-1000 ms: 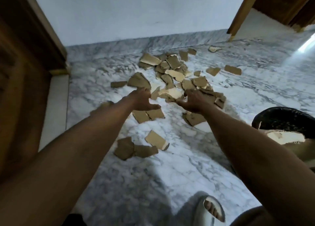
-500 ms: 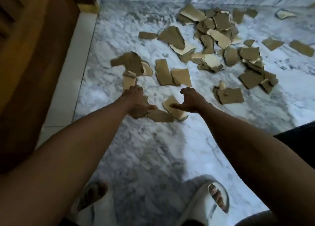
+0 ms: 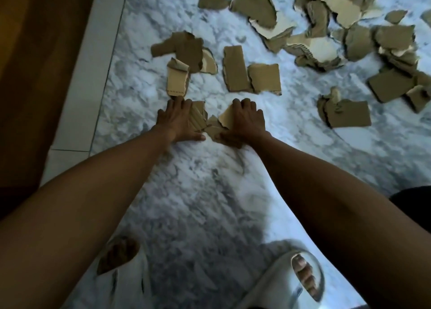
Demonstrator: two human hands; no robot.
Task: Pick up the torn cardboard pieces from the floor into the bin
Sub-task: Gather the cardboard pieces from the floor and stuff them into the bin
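Torn brown cardboard pieces lie scattered over the marble floor [image 3: 210, 192], with the thickest heap [image 3: 326, 29] at the upper right. My left hand [image 3: 177, 119] covers a ribbed cardboard piece [image 3: 198, 116], fingers bent over its far edge and thumb along its near edge. My right hand [image 3: 245, 122] grips a pale cardboard piece [image 3: 225, 119] the same way, and its thumb rests on a darker scrap [image 3: 213, 129]. Only a black sliver of the bin [image 3: 417, 201] shows at the right edge.
A wooden door [image 3: 35, 75] and a white sill strip [image 3: 93, 87] run along the left. My feet in white slippers [image 3: 291, 280] stand at the bottom. More pieces lie just beyond my hands, such as a long strip [image 3: 235, 68] and a folded piece [image 3: 345, 112].
The view has tilted down and moved closer to the floor. Both hands have dropped from the far heap onto the nearest pieces and now grip them.
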